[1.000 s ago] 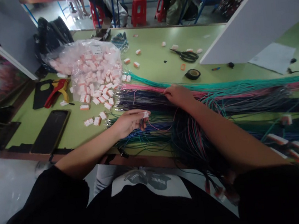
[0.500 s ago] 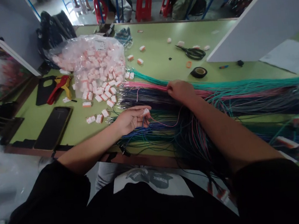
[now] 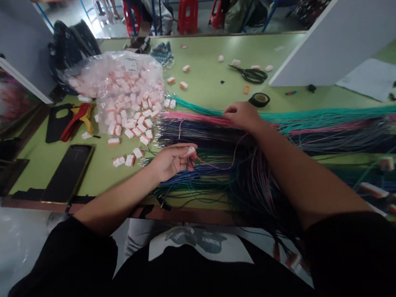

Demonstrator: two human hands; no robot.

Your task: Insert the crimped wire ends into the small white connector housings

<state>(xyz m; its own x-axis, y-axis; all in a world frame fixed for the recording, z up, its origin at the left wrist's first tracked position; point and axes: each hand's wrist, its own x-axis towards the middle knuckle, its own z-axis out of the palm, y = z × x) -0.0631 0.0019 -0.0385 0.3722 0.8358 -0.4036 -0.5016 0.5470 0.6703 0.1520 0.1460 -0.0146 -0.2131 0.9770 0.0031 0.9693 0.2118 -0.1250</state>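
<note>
My left hand (image 3: 175,161) pinches a small white and orange plug connector (image 3: 191,151) between thumb and fingers. A few thin wires hang from the connector, and one pink wire (image 3: 218,167) loops from it towards my right forearm. My right hand (image 3: 243,115) lies over the long bundle of pink wires (image 3: 194,117), its fingers bent down and closed on them. How many wires are between its fingertips is hidden. Dark and grey wires (image 3: 199,131) lie just below the pink ones, green wires (image 3: 207,106) just above. Blue wires (image 3: 186,174) pass under my left hand.
A plastic bag (image 3: 119,81) of connectors spills loose ones leftwards and forwards. A phone (image 3: 68,173) and red-yellow pliers (image 3: 76,120) lie at the left. Scissors (image 3: 252,74) and black tape (image 3: 259,99) lie beyond the wires. A grey panel (image 3: 341,22) stands at the right.
My right hand has shifted slightly right along the pink wires. My left hand keeps the connector in nearly the same place. The whole view has moved a little.
</note>
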